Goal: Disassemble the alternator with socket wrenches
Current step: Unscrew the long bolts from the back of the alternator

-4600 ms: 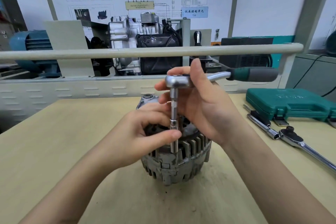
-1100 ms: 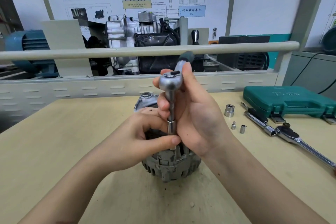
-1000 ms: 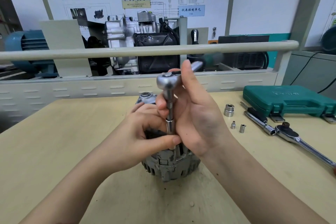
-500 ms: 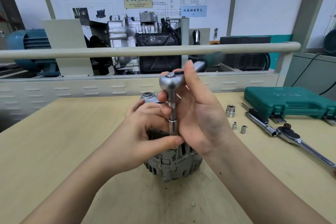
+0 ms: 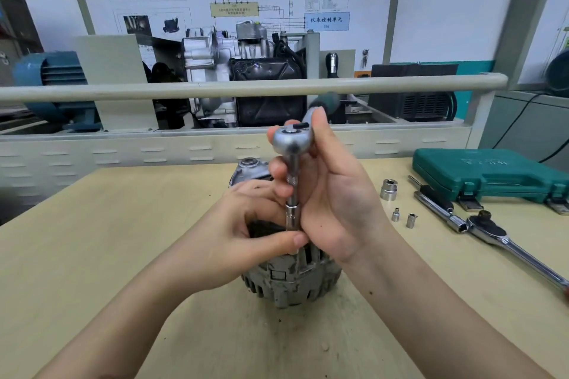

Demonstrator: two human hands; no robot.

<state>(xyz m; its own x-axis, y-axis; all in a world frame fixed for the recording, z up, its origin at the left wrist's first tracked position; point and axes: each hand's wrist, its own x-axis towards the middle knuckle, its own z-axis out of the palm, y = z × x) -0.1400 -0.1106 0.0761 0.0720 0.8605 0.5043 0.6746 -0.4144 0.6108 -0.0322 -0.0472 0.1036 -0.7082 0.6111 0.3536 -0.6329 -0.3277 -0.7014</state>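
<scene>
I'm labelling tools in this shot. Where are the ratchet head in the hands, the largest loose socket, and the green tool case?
ratchet head [image 5: 292, 140]: head view, on the rounded chrome top.
largest loose socket [image 5: 388, 190]: head view, on its side wall.
green tool case [image 5: 489, 168]: head view, on the lid.

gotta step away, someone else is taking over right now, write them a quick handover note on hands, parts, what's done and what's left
Left hand: pinches the socket at the foot of the extension, steadying it on the alternator.
Right hand: holds the ratchet by its head and extension; the handle points away.
Alternator stands on the table, housing in one piece.
Spare: three loose sockets, a second ratchet, and the closed case to the right.
Done: socket seated, apparently on a fastener hidden by the hands.
Left: loosen it, then the others, and split the housing.
</scene>
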